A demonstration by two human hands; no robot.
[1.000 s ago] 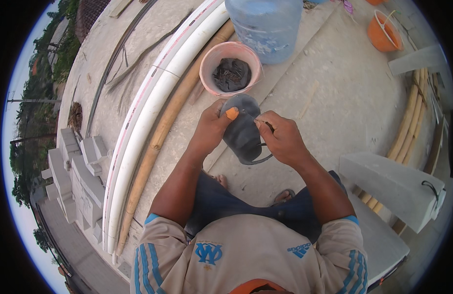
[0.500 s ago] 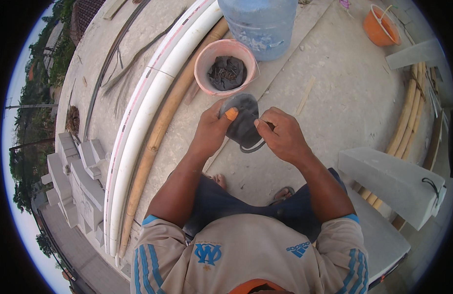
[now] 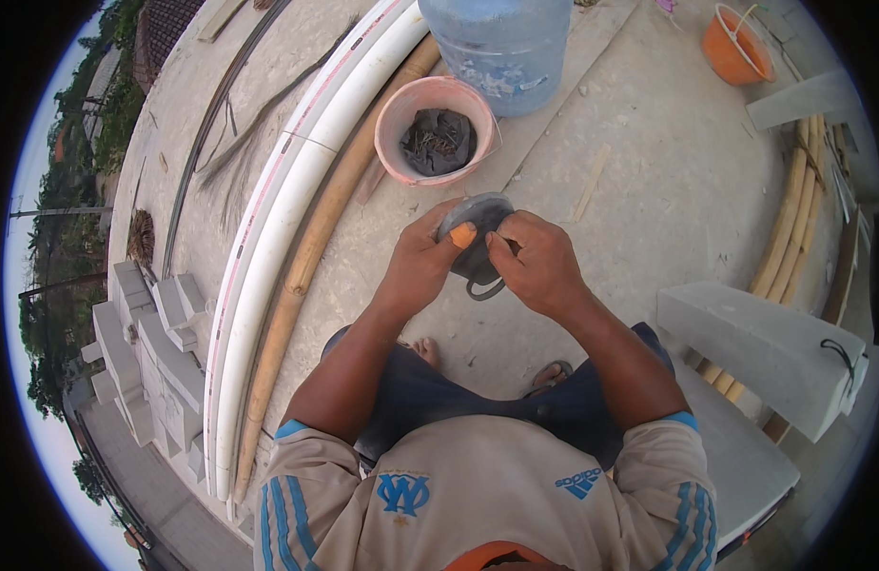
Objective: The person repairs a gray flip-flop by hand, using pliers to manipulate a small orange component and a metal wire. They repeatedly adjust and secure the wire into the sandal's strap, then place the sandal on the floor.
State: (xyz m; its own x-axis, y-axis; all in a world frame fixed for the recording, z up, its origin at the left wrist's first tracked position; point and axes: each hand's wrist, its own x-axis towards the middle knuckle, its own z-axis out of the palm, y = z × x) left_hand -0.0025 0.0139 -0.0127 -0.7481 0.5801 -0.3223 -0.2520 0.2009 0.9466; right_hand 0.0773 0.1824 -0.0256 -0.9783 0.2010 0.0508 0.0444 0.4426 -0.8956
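Between my hands is a dark grey rounded piece point(image 3: 475, 259) with a pale edge and a thin dark loop at its lower end; its exact kind cannot be made out. My left hand point(image 3: 423, 255) is closed on its left side, the thumb with an orange covering pressed on its face. At its right side my right hand point(image 3: 539, 264) pinches with thumb and curled fingers, and these hide part of the piece. Just beyond stands a pinkish bucket point(image 3: 392, 143) holding crumpled black plastic point(image 3: 439, 143) with thin brown bits in it.
A big blue water jug point(image 3: 497, 57) stands behind the bucket. Long white pipes point(image 3: 285, 209) and a bamboo pole point(image 3: 311, 243) curve along the left. Grey concrete blocks point(image 3: 758, 352) and more bamboo point(image 3: 790, 219) lie at right, an orange bucket point(image 3: 734, 48) farther off.
The dark piece has tipped and moved slightly down and right, so its face looks shorter and its edge shows more. My right hand has shifted a little left, closer to my left hand.
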